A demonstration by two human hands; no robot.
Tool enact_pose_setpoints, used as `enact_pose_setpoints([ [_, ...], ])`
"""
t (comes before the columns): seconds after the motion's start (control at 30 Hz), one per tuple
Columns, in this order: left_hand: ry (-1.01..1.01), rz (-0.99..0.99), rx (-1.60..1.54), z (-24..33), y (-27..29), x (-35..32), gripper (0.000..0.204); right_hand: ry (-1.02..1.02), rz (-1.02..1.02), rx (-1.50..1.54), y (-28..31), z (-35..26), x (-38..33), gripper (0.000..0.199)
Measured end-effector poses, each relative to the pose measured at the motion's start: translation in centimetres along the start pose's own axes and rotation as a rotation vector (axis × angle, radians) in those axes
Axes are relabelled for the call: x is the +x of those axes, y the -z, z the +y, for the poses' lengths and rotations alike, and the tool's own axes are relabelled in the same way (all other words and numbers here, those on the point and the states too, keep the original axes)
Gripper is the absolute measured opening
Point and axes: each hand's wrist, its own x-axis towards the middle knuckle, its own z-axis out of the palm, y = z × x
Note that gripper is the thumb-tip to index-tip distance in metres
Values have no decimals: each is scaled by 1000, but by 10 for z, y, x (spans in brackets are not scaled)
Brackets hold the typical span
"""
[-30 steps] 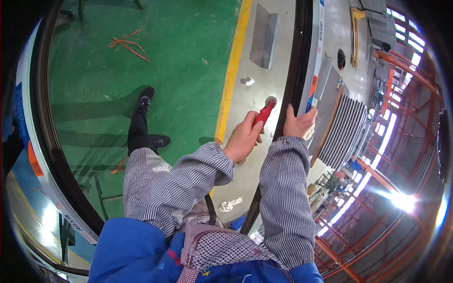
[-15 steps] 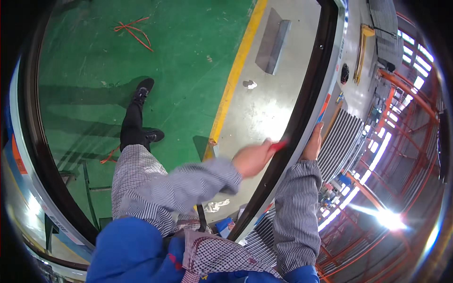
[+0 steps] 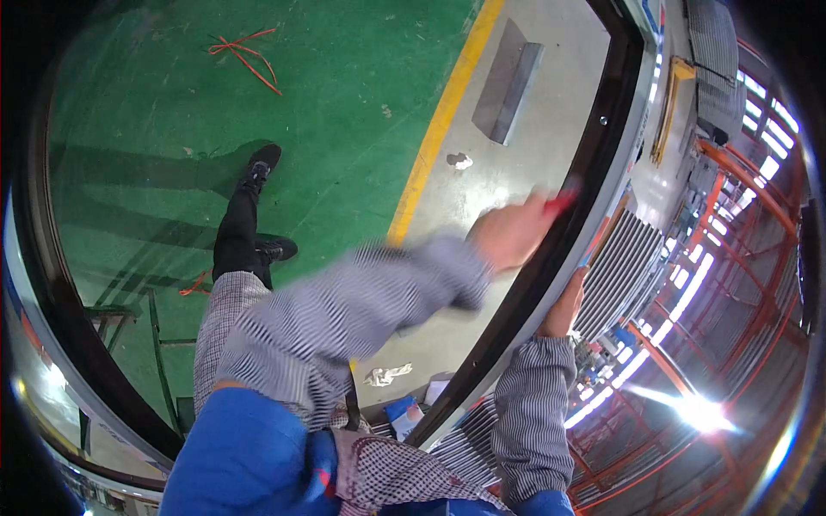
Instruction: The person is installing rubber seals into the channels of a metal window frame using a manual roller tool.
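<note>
A large window-like frame (image 3: pixel 495 348) has a dark inner band and a pale outer edge, and it curves around much of the view. My left hand (image 3: pixel 516 230) is closed around a small red tool (image 3: pixel 561 201), whose tip meets or nearly meets the dark band on the right side. Motion smears the tool, so its kind is unclear. Lower down, my right hand (image 3: pixel 564 305) rests against the outer edge of the same side. Its fingers lie stretched along that edge, partly hidden by it. Grey striped sleeve covers (image 3: pixel 535 421) reach both wrists.
Through the frame show a green floor (image 3: pixel 344 129), a yellow line (image 3: pixel 439 129), orange cord (image 3: pixel 245 60) and a grey metal profile (image 3: pixel 516 95). Ribbed grey panels (image 3: pixel 624 271) lie just beyond the right edge. A crumpled white cloth (image 3: pixel 387 375) lies near my lap.
My left hand has moved up and right along the dark band with the red tool. The frame's right side sits farther right in view; my right hand is slightly lower in the picture.
</note>
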Motion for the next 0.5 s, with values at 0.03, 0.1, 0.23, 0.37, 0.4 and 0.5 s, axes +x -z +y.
enact_pose_setpoints([
  [0.03,-141,192,-54,3,18,39,30,-5,15,15,-15,-1,-2,57],
  [0.1,-162,188,-20,22,57,65,30,-1,-8,-50,-14,6,-2,57],
  [0.23,37,-75,-53,-19,-15,-24,26,-4,88,-96,-4,6,0,53],
  [0.37,96,-247,-57,-31,-33,-85,26,-62,104,-68,4,6,-7,51],
  [0.4,106,-171,-85,-22,-25,-55,27,-82,72,-86,5,6,-6,51],
  [0.5,-52,120,-52,10,19,52,29,-80,141,-31,-5,12,-2,52],
])
